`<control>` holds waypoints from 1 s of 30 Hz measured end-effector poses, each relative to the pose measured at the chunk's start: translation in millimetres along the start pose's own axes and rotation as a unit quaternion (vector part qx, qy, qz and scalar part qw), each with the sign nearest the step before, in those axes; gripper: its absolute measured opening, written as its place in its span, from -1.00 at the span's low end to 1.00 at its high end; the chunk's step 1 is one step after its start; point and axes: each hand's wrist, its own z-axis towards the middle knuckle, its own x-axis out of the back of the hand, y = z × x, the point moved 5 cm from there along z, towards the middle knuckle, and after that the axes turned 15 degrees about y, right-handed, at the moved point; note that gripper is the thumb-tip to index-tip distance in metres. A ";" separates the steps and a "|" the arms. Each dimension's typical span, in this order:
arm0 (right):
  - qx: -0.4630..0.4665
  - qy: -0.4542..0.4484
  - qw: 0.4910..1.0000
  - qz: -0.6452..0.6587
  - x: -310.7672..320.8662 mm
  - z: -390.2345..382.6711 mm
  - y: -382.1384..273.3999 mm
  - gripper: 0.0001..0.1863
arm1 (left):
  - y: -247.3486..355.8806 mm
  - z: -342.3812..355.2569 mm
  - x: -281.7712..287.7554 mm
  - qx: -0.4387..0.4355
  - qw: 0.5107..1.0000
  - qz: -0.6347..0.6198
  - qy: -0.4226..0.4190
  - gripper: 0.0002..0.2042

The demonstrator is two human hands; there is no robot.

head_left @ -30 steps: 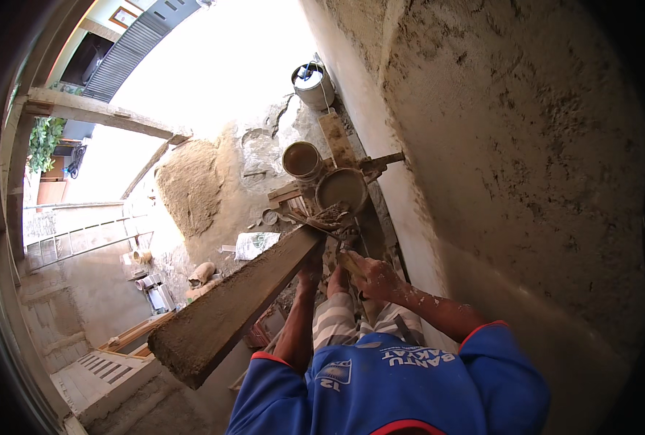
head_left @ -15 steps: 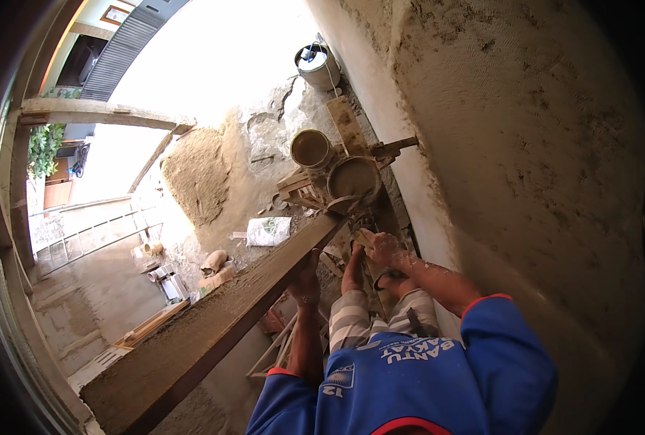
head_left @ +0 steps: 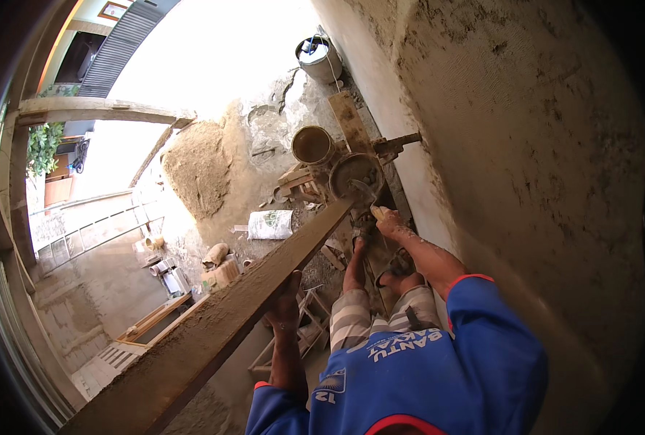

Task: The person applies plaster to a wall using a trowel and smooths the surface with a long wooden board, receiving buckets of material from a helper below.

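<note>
My left hand (head_left: 285,303) holds a long, mortar-smeared wooden board (head_left: 221,310) from its lower edge. The board slants from the lower left up to the middle, its far end by the rim of a round bucket (head_left: 335,190). Closed around a trowel's light handle (head_left: 378,212) is my right hand (head_left: 389,223). The trowel blade (head_left: 364,191) lies at the near side of the bucket, over grey mortar (head_left: 364,171). A second round bucket (head_left: 295,147) stands just beyond, to the left.
A plastered wall (head_left: 526,145) rises along the right. Planks (head_left: 349,123) lie beyond the buckets, and a larger pail (head_left: 321,67) stands farther off. Down on the ground are a sand heap (head_left: 195,170), a white sack (head_left: 270,225) and a ladder (head_left: 94,235). My sandalled feet (head_left: 399,268) stand on narrow planking.
My right hand has moved forward with the trowel, its blade now over the bucket's mortar. My left hand and the board have shifted left and slightly nearer; the far end has moved slightly right.
</note>
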 end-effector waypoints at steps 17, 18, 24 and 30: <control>0.249 0.013 0.955 0.161 86.6 -145.6 -68.0 -0.34 | 38.6 -15.0 62.9 0.015 0.994 0.046 0.096 -0.67; 0.246 0.013 0.955 0.165 71.7 -130.8 -55.2 -0.34 | 25.0 -19.3 79.2 0.092 0.972 -0.183 0.115 -0.66; 0.041 -0.082 0.993 -0.078 -39.1 13.9 19.5 -0.45 | 59.1 -16.9 156.7 -0.093 0.978 -0.025 0.187 -0.68; -0.002 0.062 0.995 0.079 25.7 -21.4 -25.7 -0.49 | 42.8 0.3 144.8 0.014 0.968 -0.192 0.164 -0.57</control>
